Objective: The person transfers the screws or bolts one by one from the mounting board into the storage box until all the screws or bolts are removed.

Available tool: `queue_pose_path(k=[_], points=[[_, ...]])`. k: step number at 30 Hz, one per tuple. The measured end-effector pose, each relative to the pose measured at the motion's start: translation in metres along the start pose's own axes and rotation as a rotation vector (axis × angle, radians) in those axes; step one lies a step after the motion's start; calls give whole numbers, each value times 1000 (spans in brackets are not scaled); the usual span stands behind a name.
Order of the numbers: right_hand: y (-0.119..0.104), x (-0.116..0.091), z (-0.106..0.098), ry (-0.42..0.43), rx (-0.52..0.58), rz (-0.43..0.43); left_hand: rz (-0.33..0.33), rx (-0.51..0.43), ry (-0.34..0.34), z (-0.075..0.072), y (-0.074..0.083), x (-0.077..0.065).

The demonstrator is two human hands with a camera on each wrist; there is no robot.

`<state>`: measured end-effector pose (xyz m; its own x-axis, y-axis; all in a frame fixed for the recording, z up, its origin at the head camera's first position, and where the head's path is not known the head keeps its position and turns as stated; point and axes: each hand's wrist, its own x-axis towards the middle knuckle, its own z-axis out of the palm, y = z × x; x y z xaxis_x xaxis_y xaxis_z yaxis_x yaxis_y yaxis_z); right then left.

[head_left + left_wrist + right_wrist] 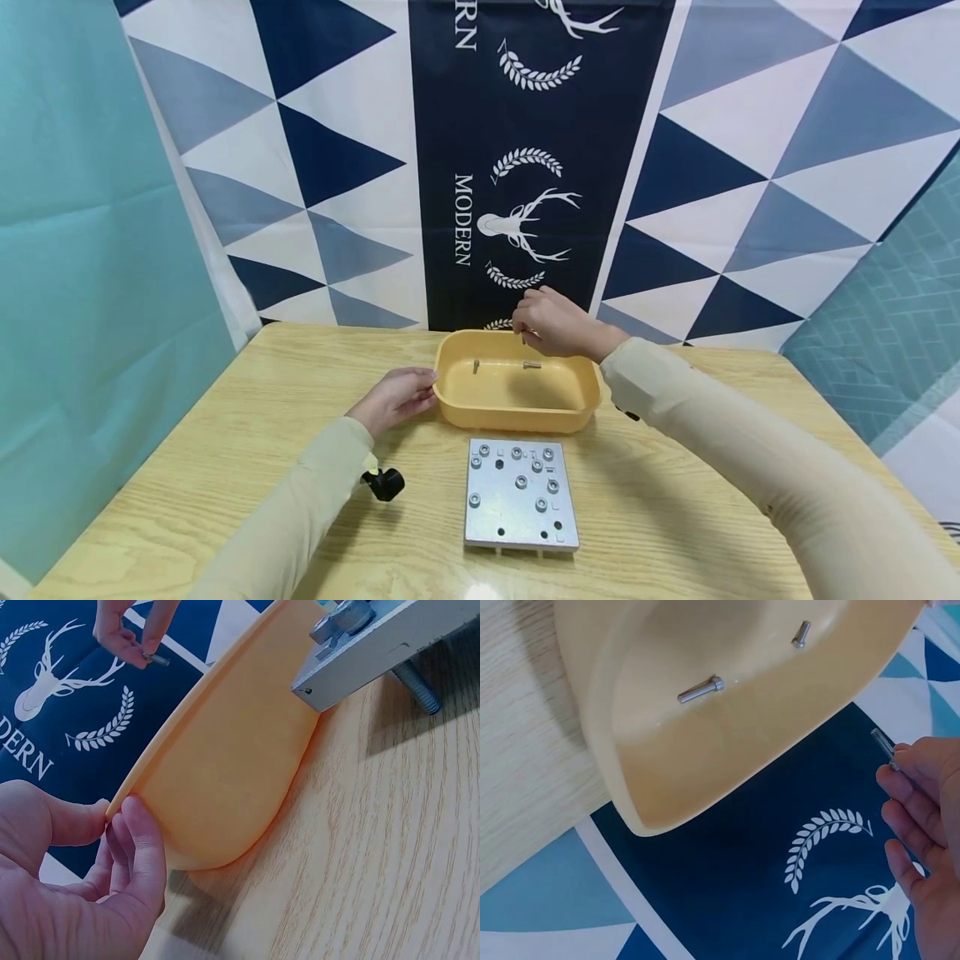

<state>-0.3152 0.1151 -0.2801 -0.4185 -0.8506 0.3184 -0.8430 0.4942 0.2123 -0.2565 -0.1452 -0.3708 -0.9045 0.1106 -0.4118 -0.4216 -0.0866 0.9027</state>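
Observation:
My left hand [397, 396] pinches the left rim of a yellow plastic bin [517, 419] between thumb and fingers. Above the bin, my right hand [551, 323] holds a small metal bolt [883, 746] between thumb and index finger. Inside the bin lie two more socket-head bolts, a longer one [701, 689] and a shorter one [801, 634], apart from each other. In front of the bin a silver metal plate [502, 517] has several bolts set in it and several bare holes. A threaded shank [417, 688] sticks out below the plate in the left wrist view.
A wooden table [300, 400] carries everything. Behind it hangs a patterned cloth [337, 125] with triangles and a dark deer panel. A plain teal curtain [90, 250] is at the left. A black wrist-worn device [384, 483] sits under the left forearm.

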Motion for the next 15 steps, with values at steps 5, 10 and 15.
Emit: queue_pose_path(k=[5,10,15], points=[[1,6,3,-7,20,12,-4,1,10,0,0,1],[0,12,10,-43,28,23,-7,6,14,0,0,1],[1,15,14,-57,45,26,-2,10,15,1,1,0]])
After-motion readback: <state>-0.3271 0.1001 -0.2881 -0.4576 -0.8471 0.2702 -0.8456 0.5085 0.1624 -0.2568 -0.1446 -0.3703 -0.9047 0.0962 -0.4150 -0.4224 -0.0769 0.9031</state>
